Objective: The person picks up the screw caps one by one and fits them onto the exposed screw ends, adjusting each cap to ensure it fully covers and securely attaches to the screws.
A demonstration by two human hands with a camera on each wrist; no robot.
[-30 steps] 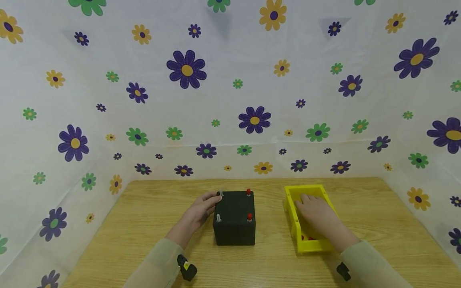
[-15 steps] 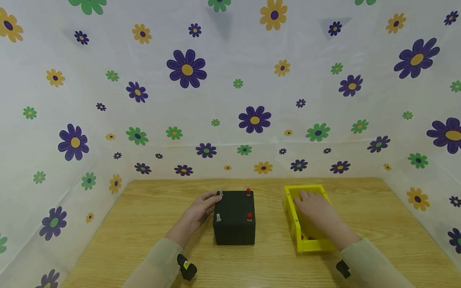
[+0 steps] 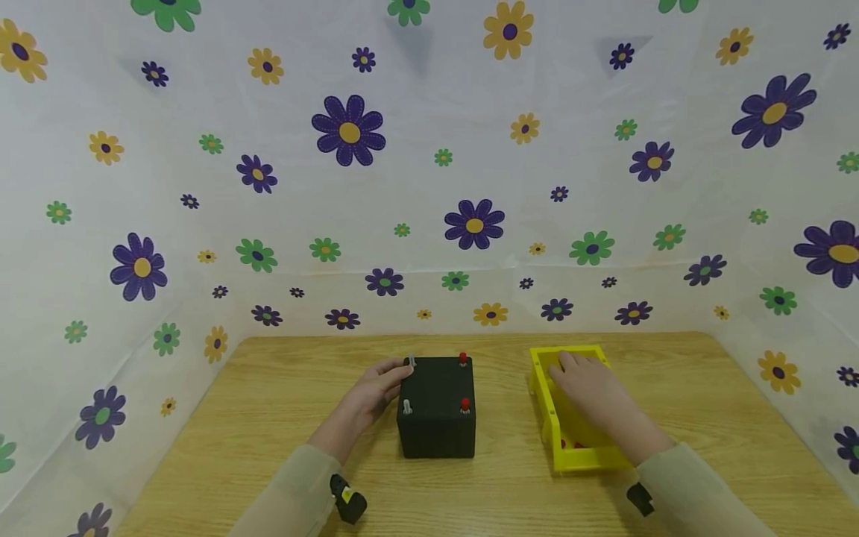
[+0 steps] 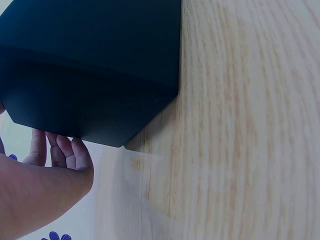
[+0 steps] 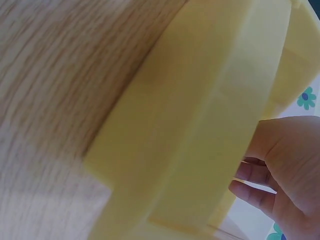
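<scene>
A black box (image 3: 438,403) stands on the wooden table, with silver upright pegs (image 3: 406,407) at its left corners and red-topped ones (image 3: 465,405) at its right. My left hand (image 3: 372,391) touches the box's left side near the far corner, a fingertip beside the far silver peg. In the left wrist view its fingers (image 4: 75,152) lie relaxed along the box's edge. My right hand (image 3: 585,384) reaches into a yellow bin (image 3: 590,459). Its fingertips are partly hidden by the bin wall in the right wrist view, and I cannot tell whether they hold anything.
Small red pieces (image 3: 579,445) lie at the near end of the yellow bin. The table (image 3: 510,500) runs back to a white flowered cloth (image 3: 416,164), which also closes off both sides. A strip of bare wood separates the box from the bin.
My right hand has shifted very slightly inside the bin. The left hand, the box and the bin stay where they were.
</scene>
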